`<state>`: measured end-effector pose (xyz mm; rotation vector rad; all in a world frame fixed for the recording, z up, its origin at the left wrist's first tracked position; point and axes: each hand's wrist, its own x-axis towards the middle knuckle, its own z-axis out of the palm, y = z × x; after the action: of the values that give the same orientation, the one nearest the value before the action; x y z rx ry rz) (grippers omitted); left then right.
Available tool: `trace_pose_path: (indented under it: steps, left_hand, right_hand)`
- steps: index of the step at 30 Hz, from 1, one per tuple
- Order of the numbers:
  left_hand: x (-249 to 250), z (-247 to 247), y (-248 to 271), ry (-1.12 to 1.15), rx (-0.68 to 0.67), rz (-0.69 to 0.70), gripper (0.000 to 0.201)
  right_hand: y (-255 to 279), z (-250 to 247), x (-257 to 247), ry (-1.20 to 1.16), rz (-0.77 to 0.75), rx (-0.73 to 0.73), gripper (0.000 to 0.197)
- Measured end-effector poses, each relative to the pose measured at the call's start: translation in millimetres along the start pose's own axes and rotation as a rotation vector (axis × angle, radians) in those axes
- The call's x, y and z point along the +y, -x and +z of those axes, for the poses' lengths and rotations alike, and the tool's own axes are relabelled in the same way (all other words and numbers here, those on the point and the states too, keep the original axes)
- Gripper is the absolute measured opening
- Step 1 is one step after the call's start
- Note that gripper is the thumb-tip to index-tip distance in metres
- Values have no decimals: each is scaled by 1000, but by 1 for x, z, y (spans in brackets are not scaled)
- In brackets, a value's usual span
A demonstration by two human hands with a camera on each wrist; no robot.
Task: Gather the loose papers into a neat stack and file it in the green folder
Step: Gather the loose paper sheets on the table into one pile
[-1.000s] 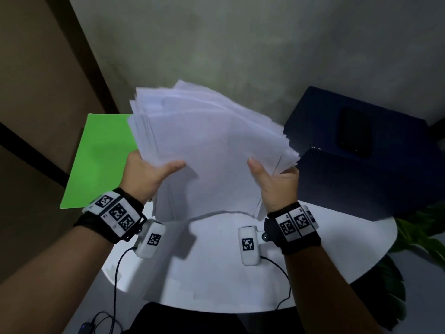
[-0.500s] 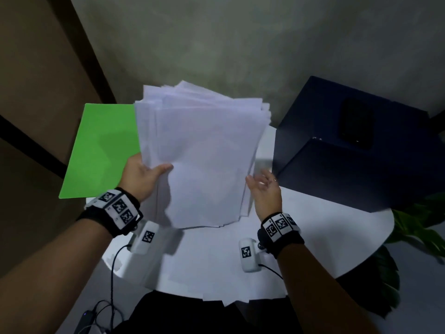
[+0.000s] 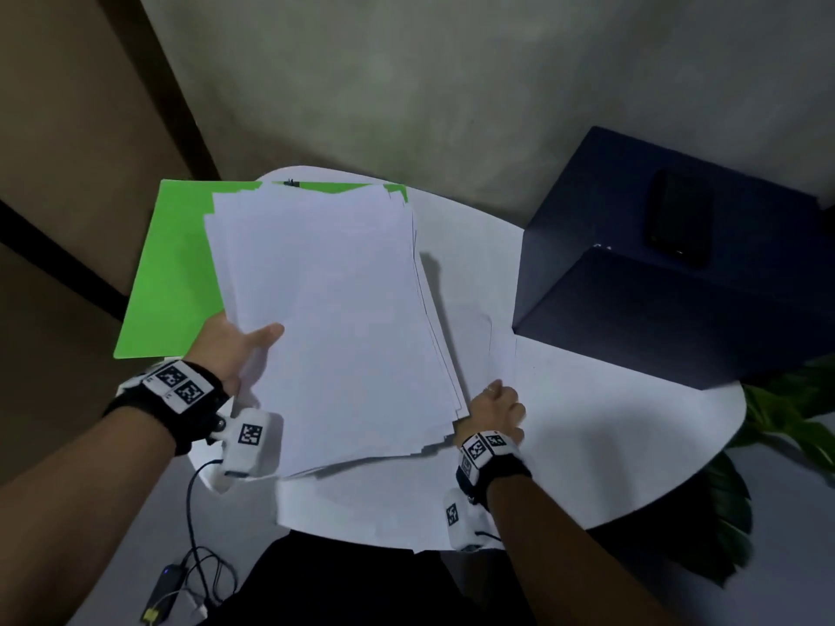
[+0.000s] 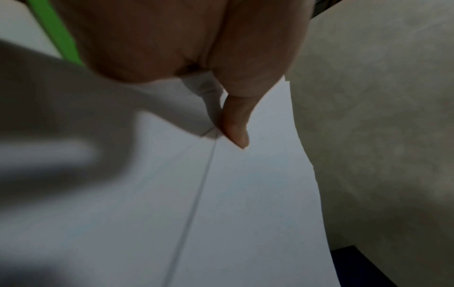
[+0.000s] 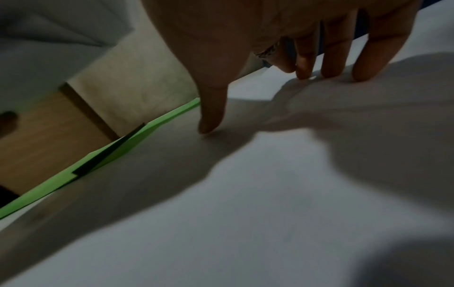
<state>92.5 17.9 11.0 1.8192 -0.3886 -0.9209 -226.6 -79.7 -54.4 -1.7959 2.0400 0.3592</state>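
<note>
Your left hand grips the paper stack over the green folder; your right hand, fingers straight, presses loose sheets beside it.

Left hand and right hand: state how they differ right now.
The left hand grips the paper stack, thumb on top; the right hand holds nothing, its straight fingers touching loose papers on the table. The left hand is raised beside the green folder; the right is down at table level. Both wear marker wristbands.
</note>
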Motion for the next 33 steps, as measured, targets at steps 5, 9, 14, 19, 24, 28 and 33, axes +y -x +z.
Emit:
trace_pose_path:
  steps: [5,9,14,19,24,28,33]
  left_hand:
    - [-17,2,6,-69,22,-81,27]
    - [-4,3,15,-120,22,-84,37]
    - [-1,-2,11,-109,23,-101,41]
    - [-22,-7,-1,-71,-15,-166,32]
    - [-43,-2,-12,-161,-68,-277,43]
    - [-58,-2,-13,-328,-61,-261,48]
    - [-63,-4,-11,-497,-118,-206,47]
  right_hand:
    - [-6,6,-1,-14,-9,39,57]
    - [-23,-6,12,-39,-56,18,90]
    - [-41,-21,13,24,-14,-94,125]
    - [-45,-30,18,-150,24,-90,90]
    - [-23,-57,23,-301,-51,-4,60]
    - [-4,-134,24,-420,-170,265,33]
    - [25,-212,16,-858,-365,397,18]
